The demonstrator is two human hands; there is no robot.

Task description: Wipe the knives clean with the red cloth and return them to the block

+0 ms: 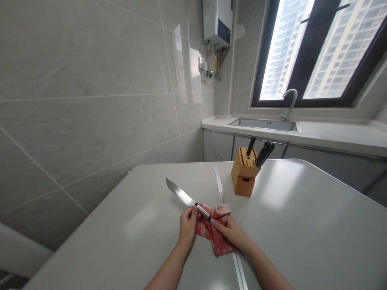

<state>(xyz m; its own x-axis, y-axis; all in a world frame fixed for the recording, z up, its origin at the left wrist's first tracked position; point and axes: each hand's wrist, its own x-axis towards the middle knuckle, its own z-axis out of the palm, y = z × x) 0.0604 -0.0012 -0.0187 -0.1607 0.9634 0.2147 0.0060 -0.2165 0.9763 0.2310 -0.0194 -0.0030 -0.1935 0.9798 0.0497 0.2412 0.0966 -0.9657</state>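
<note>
A knife [184, 196] with a long steel blade and a metal handle is held over the white table, its tip toward the far left. My left hand [188, 225] pinches it where the handle meets the blade. Around and under the handle hangs a red patterned cloth [220, 243] with a pale edge. My right hand [229, 230] is closed on this cloth, its thumb at the butt of the handle. The fingers behind the cloth are hidden. Farther off stands a wooden knife block [244, 186] with black-handled pieces in its slots.
The white table [127, 233] has a metal seam strip [219, 183] running across it. Behind are a counter with a sink [263, 124], a faucet [290, 102] and a window. A water heater [217, 24] hangs in the corner. A tiled wall rises on the left.
</note>
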